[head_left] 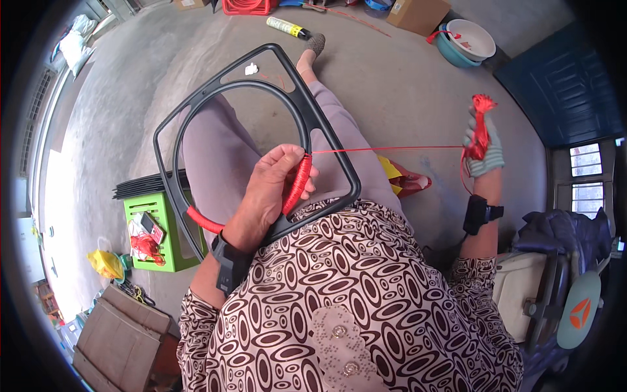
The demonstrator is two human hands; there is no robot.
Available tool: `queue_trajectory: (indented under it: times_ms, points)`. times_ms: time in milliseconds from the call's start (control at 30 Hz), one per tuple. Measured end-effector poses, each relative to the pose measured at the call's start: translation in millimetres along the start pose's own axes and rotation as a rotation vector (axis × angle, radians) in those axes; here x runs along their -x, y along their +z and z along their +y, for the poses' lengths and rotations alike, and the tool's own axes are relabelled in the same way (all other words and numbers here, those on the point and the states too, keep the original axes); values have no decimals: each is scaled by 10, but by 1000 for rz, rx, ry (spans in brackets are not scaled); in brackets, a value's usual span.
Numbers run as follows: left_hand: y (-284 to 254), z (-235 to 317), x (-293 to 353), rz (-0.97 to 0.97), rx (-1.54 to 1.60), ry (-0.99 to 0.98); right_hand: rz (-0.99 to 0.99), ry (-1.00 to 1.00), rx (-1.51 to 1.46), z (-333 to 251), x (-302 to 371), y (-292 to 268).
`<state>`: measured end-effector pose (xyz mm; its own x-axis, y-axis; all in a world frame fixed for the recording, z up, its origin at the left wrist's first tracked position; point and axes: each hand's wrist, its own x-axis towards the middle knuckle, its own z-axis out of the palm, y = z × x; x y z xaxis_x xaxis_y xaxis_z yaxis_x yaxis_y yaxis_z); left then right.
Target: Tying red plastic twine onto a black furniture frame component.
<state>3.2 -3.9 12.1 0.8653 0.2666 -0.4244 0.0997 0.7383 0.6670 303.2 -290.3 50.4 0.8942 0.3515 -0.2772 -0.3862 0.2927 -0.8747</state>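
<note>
A black frame [305, 104] with a round ring inside it rests on my lap. Tight turns of red cord [299, 186] cover part of the ring, and another red stretch [204, 221] shows farther round, left of my wrist. My bare left hand [266, 179] pinches the ring at the upper end of the wrapping, thumb and fingers closed about it. From there a single red strand [392, 148] runs taut to the right. Out at that side, my right hand [486, 147], in a light striped glove, grips a bundle of red cord [481, 124].
On my left, a green stool [171, 228] carries a phone [152, 227] and loose red cord, with black frames stacked behind. A yellow-black can [287, 27] lies by my foot. Basins [471, 39] stand far right, a cushioned chair [522, 287] near right.
</note>
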Motion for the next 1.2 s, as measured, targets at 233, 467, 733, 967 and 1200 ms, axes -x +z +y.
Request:
queue_trajectory:
  times_ms: [233,467,733,967,1200]
  points:
    - [-3,-100,13,39,-62,104,-301,-432,1071,473,-37,1412]
    - [-87,-226,-50,184,-536,457,-958,-1650,1545,995,474,2486]
    - [13,-160,7,60,-295,306,-1061,-1398,1502,883,470,2374]
    - [-17,-143,-18,-86,1,195,-1182,-1045,1364,808,771,1788]
    - [-12,-60,-19,-67,-32,57,-926,-871,991,886,909,1665]
